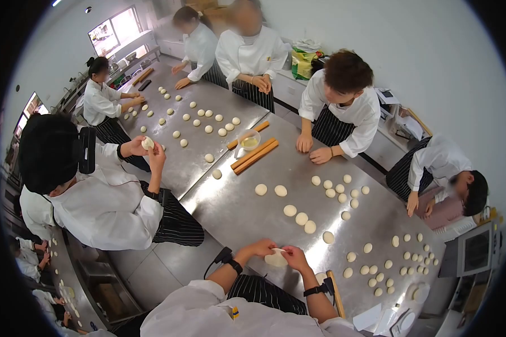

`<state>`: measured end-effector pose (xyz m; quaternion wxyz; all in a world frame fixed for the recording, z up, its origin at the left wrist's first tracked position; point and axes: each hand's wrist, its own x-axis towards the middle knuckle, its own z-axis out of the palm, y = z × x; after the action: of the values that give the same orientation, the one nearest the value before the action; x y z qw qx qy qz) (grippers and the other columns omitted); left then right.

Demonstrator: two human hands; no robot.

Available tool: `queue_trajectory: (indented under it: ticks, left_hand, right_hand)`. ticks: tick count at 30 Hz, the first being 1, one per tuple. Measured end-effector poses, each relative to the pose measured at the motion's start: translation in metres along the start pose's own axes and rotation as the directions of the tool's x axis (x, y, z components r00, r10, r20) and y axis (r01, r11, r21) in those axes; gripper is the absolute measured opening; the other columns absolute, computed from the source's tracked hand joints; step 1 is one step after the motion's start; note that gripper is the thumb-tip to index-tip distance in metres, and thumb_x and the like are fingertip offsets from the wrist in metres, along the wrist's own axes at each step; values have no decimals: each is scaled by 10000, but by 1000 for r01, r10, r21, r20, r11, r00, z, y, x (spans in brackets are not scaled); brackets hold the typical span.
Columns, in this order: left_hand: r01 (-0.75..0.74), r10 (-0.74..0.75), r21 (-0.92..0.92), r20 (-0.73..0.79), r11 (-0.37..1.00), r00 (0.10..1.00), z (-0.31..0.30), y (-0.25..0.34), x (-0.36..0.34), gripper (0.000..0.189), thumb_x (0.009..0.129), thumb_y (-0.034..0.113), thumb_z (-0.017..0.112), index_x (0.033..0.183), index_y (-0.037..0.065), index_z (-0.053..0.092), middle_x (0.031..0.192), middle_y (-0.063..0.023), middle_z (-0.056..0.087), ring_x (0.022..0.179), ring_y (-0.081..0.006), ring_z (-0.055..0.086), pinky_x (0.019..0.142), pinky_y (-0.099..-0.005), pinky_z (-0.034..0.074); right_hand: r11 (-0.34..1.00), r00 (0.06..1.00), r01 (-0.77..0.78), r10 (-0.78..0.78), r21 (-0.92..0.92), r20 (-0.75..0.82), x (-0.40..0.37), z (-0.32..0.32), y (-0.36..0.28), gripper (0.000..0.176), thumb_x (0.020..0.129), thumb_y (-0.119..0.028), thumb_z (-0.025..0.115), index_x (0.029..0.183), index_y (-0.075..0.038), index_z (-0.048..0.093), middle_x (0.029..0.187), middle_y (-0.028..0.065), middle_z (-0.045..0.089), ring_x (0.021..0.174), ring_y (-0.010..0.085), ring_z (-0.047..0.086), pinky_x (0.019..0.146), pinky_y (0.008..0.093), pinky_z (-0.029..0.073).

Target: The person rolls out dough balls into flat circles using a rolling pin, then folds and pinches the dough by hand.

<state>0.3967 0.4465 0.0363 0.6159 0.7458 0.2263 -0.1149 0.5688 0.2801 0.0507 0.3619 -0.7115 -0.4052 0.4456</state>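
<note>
A thin, flattened round of dough (276, 259) hangs between my two hands above the near edge of the steel table. My left hand (262, 247) pinches its upper left side with bent fingers. On the opposite side, my right hand (295, 257) grips the dough's upper right edge between thumb and fingers. Beyond my hands lie round dough balls (289, 210) in a loose row. A rolling pin (335, 295) lies by my right forearm, with another pale dough piece (320, 277) partly hidden beside it.
Several dough balls (373, 269) spread over the right of the steel table (236, 219). Wooden rolling pins (255, 156) and a bowl of yellow liquid (249, 140) sit farther off. A co-worker (95, 185) at left holds dough; another person (343, 106) leans on the far side.
</note>
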Motion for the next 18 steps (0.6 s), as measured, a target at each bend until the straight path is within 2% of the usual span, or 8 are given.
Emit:
queue_trajectory:
  ticks: [1, 3, 4, 6, 10, 12, 15, 18]
  left_hand:
    - [1, -1, 1, -6, 1000, 1000, -1, -7, 9, 281, 931, 179, 701, 1169, 38, 752, 953, -95, 768, 866, -194, 707, 767, -371, 557]
    - [-145, 206, 251, -235, 957, 950, -2, -15, 23, 280, 848, 153, 701, 1096, 40, 763, 978, -181, 769, 865, -358, 732, 778, -455, 567]
    - [-139, 203, 249, -255, 958, 945, 0, -17, 29, 280, 848, 153, 701, 1096, 40, 763, 978, -181, 769, 865, -358, 732, 778, -455, 567]
    - [-131, 213, 242, -354, 961, 911, 8, -21, 36, 262, 852, 160, 671, 1070, 45, 758, 1010, -228, 744, 941, -449, 705, 823, -509, 560]
    - [-41, 180, 305, -445, 952, 877, 35, -21, 41, 234, 839, 93, 634, 1033, 16, 740, 960, -245, 728, 911, -446, 703, 810, -515, 550]
    - [-62, 207, 287, -512, 956, 834, 44, -19, 42, 222, 833, 85, 621, 1010, 11, 733, 946, -262, 717, 942, -466, 689, 829, -539, 540]
    - [-44, 228, 302, -609, 952, 760, 51, -18, 41, 184, 841, 100, 645, 974, 3, 727, 942, -263, 716, 946, -468, 691, 829, -552, 540]
    - [-9, 212, 322, -603, 947, 769, 39, -14, 43, 159, 855, 113, 663, 956, 14, 734, 961, -237, 713, 971, -454, 681, 853, -535, 543]
  right_hand:
    - [1000, 1000, 5, -5, 0, 3, 8, 3, 2, 261, 987, -166, 717, 1190, -4, 740, 977, 136, 798, 881, 215, 767, 796, 348, 587]
    - [998, 995, 38, -42, -47, -91, 25, 8, 0, 220, 968, -119, 697, 1155, -11, 742, 979, 181, 789, 893, 279, 777, 809, 383, 592]
    - [997, 996, 50, -54, -54, -75, 33, 8, -1, 220, 968, -119, 697, 1155, -11, 742, 979, 181, 789, 893, 279, 777, 809, 383, 592]
    - [983, 982, 73, -101, -171, -158, 42, 9, 4, 213, 961, -54, 665, 1157, -13, 738, 976, 171, 791, 882, 262, 779, 809, 369, 603]
    - [979, 974, 101, -134, -179, -184, 40, 16, 17, 207, 945, -32, 656, 1132, -10, 743, 965, 178, 787, 879, 286, 777, 807, 381, 601]
    - [954, 951, 166, -221, -249, -214, 39, 15, 14, 197, 930, -27, 663, 1106, -5, 749, 948, 175, 784, 862, 288, 773, 800, 383, 600]
    - [944, 944, 171, -239, -282, -227, 43, 17, 15, 194, 915, -22, 666, 1087, -2, 754, 935, 172, 782, 850, 288, 770, 795, 385, 600]
    - [967, 960, 145, -188, -208, -206, 57, 15, 6, 184, 900, -25, 665, 1058, 3, 756, 946, 196, 768, 868, 338, 763, 790, 421, 592]
